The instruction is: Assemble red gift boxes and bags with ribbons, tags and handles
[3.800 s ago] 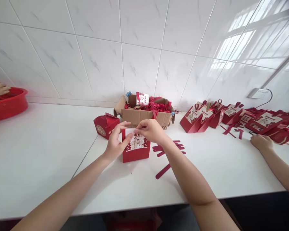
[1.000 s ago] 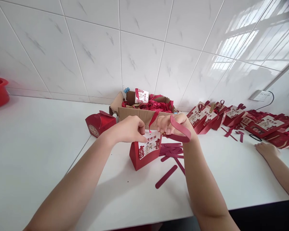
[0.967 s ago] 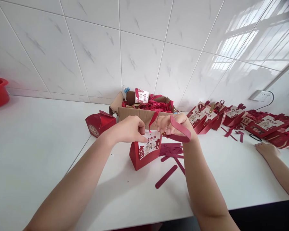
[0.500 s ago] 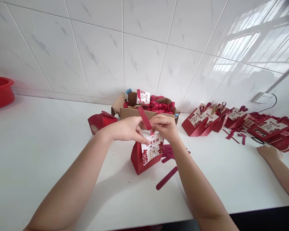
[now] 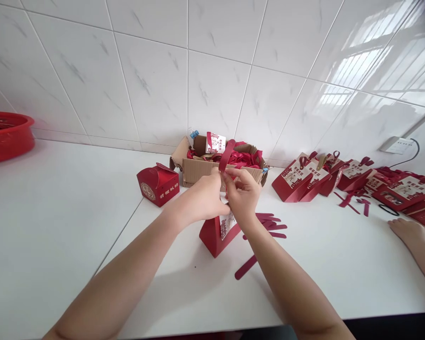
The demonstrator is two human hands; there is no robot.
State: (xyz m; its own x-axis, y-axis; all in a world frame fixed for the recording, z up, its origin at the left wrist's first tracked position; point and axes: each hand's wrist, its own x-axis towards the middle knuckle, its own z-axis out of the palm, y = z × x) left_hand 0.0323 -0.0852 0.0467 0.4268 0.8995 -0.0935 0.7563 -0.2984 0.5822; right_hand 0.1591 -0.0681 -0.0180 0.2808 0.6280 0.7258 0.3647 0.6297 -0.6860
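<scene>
Here, the right hand (image 5: 244, 193) pinches a strap (image 5: 227, 155); the left hand (image 5: 201, 198) touches a box (image 5: 211, 237), its grip unclear.

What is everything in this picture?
Gift box: one, red, beneath hands
Raised strap: one, maroon, between fingers
Loose straps: several, maroon, beside box
Lettered box: one, red, centre-left
Carton: one, brown cardboard, near wall
Ribbons: many, red, inside carton
Printed card: one, white, in carton
Binder clips: two, blue, carton ends
Basin: one, red, left
Other gift boxes: several, red, right
Ribbon scraps: several, red, right
Ring: one, black, right
Socket: one, white, right wall
Table: one, white, beneath
Tiled wall: one, white, behind
Co-worker's hand: one, right
Left hand: one, at box
Right hand: one, at strap
</scene>
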